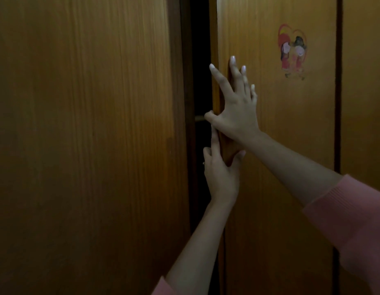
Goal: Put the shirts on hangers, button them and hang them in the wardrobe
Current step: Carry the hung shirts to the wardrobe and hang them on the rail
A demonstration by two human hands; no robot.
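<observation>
Pink sleeves (350, 226) reach forward. Her right hand (238, 111) presses flat, fingers spread, on the wardrobe door (280, 145); just below, her left hand (222, 175) grips its edge. Stiff, probably heavy. No shirts visible.

Dim, warm light; soft overall blur, deep shadow at left and in the gap between doors (200, 81).
</observation>
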